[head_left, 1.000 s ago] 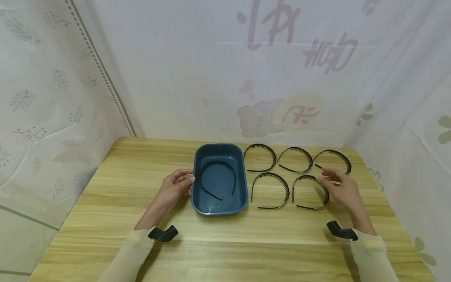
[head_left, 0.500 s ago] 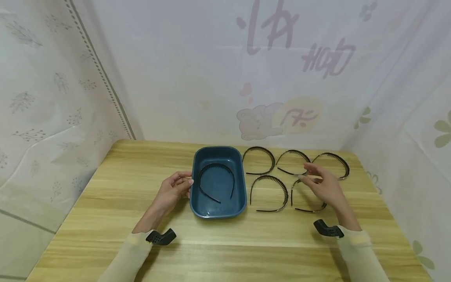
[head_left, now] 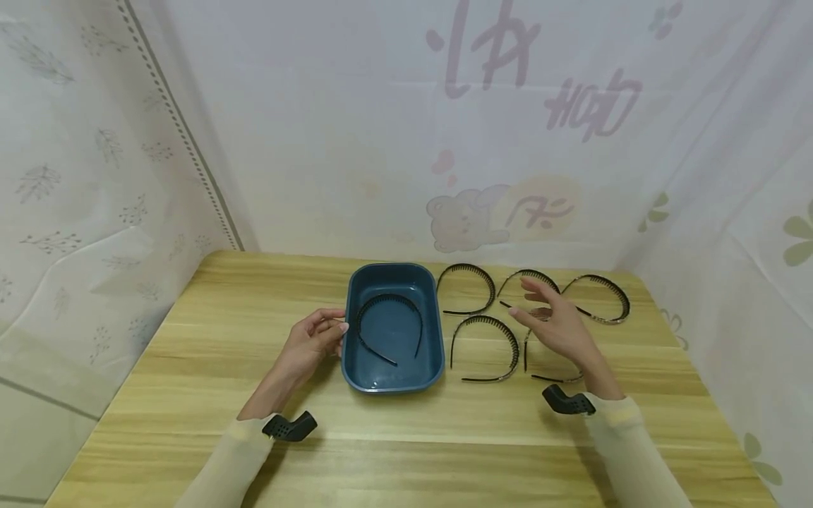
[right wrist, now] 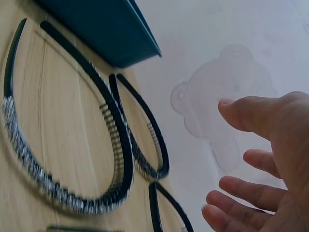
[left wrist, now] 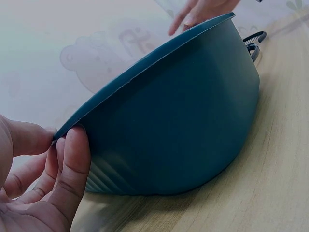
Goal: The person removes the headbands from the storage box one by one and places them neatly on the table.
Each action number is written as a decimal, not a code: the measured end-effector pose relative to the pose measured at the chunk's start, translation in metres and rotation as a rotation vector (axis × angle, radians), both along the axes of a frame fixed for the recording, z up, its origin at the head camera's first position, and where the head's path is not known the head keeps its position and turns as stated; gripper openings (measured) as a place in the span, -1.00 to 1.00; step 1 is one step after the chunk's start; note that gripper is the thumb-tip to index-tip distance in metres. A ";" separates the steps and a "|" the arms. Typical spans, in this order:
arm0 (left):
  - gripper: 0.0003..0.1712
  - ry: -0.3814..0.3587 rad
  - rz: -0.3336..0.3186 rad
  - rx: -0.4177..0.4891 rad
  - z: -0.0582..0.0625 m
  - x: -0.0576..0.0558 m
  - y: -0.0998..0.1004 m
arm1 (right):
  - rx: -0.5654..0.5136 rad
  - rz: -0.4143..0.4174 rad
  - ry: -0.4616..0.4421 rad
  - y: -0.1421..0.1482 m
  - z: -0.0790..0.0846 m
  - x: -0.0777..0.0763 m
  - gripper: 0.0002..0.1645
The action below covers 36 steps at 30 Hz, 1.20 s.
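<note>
A deep blue plastic tub [head_left: 393, 389] stands on the table, and one black toothed headband [head_left: 389, 297] lies inside it. My left hand [head_left: 309, 343] pinches the tub's left rim between thumb and fingers, as the left wrist view shows closely. My right hand [head_left: 560, 329] hovers over the headbands to the right, fingers spread and holding nothing. Below it, the front right headband [head_left: 559, 379] is partly covered, as is the back middle headband [head_left: 543, 274]. The front left headband [head_left: 512, 339] lies in full view beside the tub.
The back left headband [head_left: 490, 279] lies close against the tub's right side. Another headband [head_left: 619, 287] is at the back right. A printed cloth [head_left: 317, 141] hangs behind the wooden table [head_left: 406, 466].
My right hand has moved left across the headbands, from the right end toward the middle. The left hand stays at the tub's rim; the headbands have not moved.
</note>
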State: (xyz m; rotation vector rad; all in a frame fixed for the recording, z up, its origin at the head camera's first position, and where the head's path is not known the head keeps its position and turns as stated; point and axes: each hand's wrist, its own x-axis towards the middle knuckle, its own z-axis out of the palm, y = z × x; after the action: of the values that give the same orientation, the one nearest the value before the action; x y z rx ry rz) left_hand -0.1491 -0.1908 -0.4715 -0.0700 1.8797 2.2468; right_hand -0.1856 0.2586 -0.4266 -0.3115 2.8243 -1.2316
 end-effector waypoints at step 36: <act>-0.56 0.016 -0.013 0.012 -0.003 -0.001 0.000 | -0.074 0.269 0.005 -0.113 0.020 -0.031 -0.01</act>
State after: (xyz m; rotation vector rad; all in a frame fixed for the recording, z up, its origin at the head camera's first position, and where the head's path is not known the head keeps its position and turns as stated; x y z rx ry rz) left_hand -0.1504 -0.1911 -0.4746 -0.0377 1.8686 2.2568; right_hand -0.2168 0.1457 -0.4066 -0.6736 2.6326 -1.2770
